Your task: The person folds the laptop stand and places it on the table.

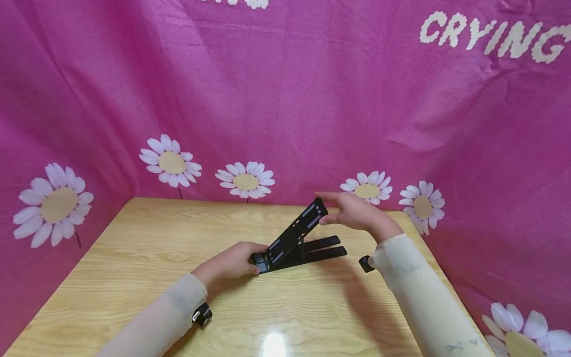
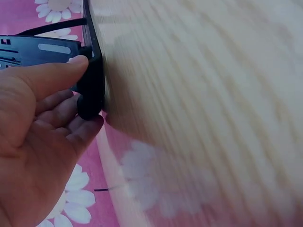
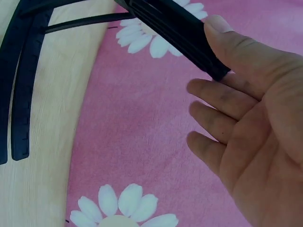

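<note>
A black folding laptop stand (image 1: 290,241) with grey pads rests on the table, its upper plate raised at a slant over two long base legs (image 1: 325,251). A thin strut props the plate from beneath. My left hand (image 1: 236,259) grips the hinged low end, thumb on one side and fingers around the other. At the high end, my right hand (image 1: 354,212) pinches the plate's edge between thumb and index finger. In the right wrist view the other fingers (image 3: 210,111) of that hand stay spread, off the stand.
The stand sits on a light wooden table (image 1: 134,258). A pink cloth (image 1: 285,99) with white daisies and lettering hangs behind the table and along both sides. Small black devices are strapped at each wrist, one below the left sleeve (image 1: 151,317).
</note>
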Motion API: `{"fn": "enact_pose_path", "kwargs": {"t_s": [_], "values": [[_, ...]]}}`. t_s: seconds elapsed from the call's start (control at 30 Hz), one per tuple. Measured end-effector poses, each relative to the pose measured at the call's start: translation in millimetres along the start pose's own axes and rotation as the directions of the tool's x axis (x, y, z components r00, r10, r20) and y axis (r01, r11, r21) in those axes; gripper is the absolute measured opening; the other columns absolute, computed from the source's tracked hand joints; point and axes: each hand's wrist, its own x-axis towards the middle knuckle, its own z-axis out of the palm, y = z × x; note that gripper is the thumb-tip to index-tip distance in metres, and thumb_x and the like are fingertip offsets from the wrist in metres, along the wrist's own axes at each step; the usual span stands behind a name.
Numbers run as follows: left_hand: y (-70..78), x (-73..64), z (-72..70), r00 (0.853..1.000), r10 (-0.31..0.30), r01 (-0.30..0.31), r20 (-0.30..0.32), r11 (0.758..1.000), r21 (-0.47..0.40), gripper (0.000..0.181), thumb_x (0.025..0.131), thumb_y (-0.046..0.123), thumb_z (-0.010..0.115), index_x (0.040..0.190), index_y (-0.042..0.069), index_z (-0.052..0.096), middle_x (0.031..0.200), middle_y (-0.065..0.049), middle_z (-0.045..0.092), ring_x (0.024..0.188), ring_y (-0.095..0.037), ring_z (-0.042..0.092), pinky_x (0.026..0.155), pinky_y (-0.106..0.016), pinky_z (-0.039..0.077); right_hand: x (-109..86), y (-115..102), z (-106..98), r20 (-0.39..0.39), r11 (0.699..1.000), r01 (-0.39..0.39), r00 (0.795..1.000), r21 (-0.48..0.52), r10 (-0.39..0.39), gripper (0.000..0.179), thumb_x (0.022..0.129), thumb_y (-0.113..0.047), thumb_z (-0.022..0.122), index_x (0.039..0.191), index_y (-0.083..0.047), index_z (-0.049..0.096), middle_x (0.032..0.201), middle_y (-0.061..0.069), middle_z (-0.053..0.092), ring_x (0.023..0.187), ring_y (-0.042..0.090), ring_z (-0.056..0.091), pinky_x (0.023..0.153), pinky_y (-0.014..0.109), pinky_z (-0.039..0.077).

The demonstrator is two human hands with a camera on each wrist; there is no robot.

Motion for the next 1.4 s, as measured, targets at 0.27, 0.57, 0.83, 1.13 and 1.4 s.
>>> {"fn": "enact_pose_path", "kwargs": {"t_s": [0.27, 0.57, 0.83, 1.13, 1.4], "values": [[-9.6, 0.7, -3.5, 1.0, -0.009, 0.009, 0.012, 0.999, -0.04, 0.064, 0.09, -0.002, 0.071, 0.15, 0.004, 0.051, 0.146, -0.007, 0.06, 0.126, -0.019, 0.055, 0.112, -0.041, 0.043, -6.8, 0.9, 7.1, -0.026, 0.991, -0.061, 0.998, 0.115, 0.064, 0.073, 0.085, -0.026, 0.085, 0.148, -0.007, 0.054, 0.142, 0.013, 0.062, 0.137, 0.031, 0.054, 0.116, 0.052, 0.04], [-7.3, 6.4, -4.2, 1.0, 0.011, -0.012, -0.014, 0.997, -0.077, 0.072, 0.091, 0.002, 0.073, 0.156, 0.002, 0.041, 0.146, -0.01, 0.059, 0.129, -0.025, 0.052, 0.113, -0.045, 0.042, -20.1, 10.3, 10.1, -0.098, 0.992, -0.056, 0.993, 0.109, 0.067, 0.085, 0.086, -0.04, 0.083, 0.157, -0.014, 0.044, 0.156, 0.009, 0.05, 0.144, 0.034, 0.044, 0.118, 0.058, 0.035], [28.2, 4.4, -16.3, 0.99, 0.03, -0.042, -0.141, 0.996, -0.083, 0.09, 0.092, 0.032, 0.079, 0.163, 0.014, 0.028, 0.165, -0.012, 0.032, 0.145, -0.03, 0.044, 0.122, -0.051, 0.031, -37.2, 35.4, 23.6, -0.086, 0.986, -0.058, 0.994, 0.154, 0.072, 0.09, 0.083, -0.045, 0.084, 0.157, -0.015, 0.042, 0.159, 0.008, 0.045, 0.148, 0.036, 0.038, 0.119, 0.06, 0.031], [89.0, 29.6, -30.9, 0.971, 0.089, -0.082, -0.22, 0.996, 0.042, 0.093, 0.089, 0.051, 0.076, 0.163, 0.02, 0.029, 0.165, -0.005, 0.036, 0.152, -0.027, 0.032, 0.122, -0.051, 0.03, -54.3, 74.8, 50.7, 0.059, 0.977, -0.14, 0.989, 0.16, 0.132, 0.091, 0.083, -0.035, 0.086, 0.158, -0.016, 0.041, 0.16, 0.014, 0.042, 0.149, 0.041, 0.035, 0.116, 0.064, 0.032], [119.9, 53.5, -38.1, 0.965, 0.106, -0.095, -0.241, 0.994, 0.057, 0.096, 0.088, 0.058, 0.075, 0.162, 0.015, 0.031, 0.165, -0.004, 0.036, 0.152, -0.024, 0.032, 0.122, -0.046, 0.031, -58.5, 109.6, 70.1, 0.144, 0.967, -0.209, 0.972, 0.148, 0.188, 0.089, 0.083, -0.021, 0.086, 0.159, -0.013, 0.04, 0.164, 0.014, 0.036, 0.152, 0.043, 0.026, 0.119, 0.066, 0.024]]}}
